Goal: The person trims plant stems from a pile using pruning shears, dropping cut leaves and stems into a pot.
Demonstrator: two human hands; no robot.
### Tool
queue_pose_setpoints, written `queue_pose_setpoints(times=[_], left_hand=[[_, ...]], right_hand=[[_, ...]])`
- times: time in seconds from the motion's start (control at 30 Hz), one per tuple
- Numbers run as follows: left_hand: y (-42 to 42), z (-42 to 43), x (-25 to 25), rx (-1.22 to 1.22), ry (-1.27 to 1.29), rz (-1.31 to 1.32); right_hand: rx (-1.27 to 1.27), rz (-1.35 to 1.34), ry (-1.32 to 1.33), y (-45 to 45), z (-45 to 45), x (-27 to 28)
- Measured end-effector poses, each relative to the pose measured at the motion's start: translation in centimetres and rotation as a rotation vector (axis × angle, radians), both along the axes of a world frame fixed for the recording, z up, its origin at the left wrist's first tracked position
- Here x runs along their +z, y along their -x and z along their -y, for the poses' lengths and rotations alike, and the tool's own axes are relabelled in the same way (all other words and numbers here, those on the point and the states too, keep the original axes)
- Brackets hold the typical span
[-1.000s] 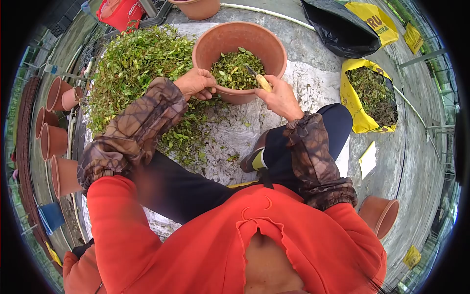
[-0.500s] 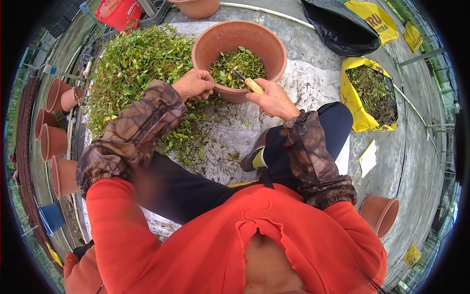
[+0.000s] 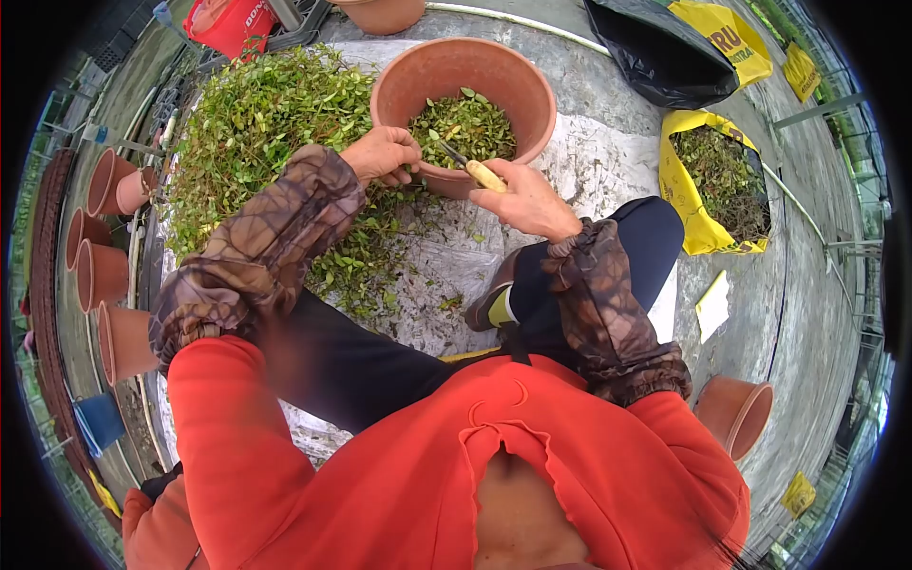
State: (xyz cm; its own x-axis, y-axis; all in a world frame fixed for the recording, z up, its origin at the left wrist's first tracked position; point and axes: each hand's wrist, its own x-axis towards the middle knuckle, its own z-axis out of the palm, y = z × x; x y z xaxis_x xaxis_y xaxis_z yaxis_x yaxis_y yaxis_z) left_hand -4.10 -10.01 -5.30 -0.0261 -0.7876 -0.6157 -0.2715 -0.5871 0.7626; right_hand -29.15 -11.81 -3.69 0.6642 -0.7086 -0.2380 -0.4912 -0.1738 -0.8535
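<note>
A large terracotta-coloured pot (image 3: 463,65) stands in front of me with cut green leaves (image 3: 463,125) inside. My right hand (image 3: 530,201) is closed round the light handle of a small knife (image 3: 484,175), its blade pointing up and left over the pot's near rim. At the left side of that rim, my left hand (image 3: 384,156) is closed in a pinch; what its fingertips hold, if anything, is too small to make out. A wide heap of leafy stems (image 3: 275,123) lies to the left, reaching under my left forearm.
A yellow bag (image 3: 688,195) of plant matter and a black bag (image 3: 660,57) lie on the right. Several pots (image 3: 103,275) line the left side; another pot (image 3: 736,418) lies at lower right. A red bucket (image 3: 228,27) is at upper left. Another person's sleeve (image 3: 161,532) shows at lower left.
My right hand with the knife has moved left, closer to my left hand, and the blade now reaches further left over the pot. My left hand has shifted only slightly.
</note>
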Motion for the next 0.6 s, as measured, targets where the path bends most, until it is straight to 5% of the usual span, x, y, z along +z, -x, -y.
queue_pose_setpoints(times=[0.1,0.3,0.6], left_hand=[[0.6,0.3,0.3,-0.026,-0.001,-0.018],[-0.6,1.4,-0.1,0.257,-0.075,-0.283],[-2.3,1.7,0.2,0.450,-0.036,-0.379]], right_hand=[[-0.065,0.057,-0.094,-0.3,-0.2,-0.5],[-0.147,0.022,0.279,0.0,-0.6,1.1],[0.257,-0.096,0.235,-1.2,-3.4,3.1]])
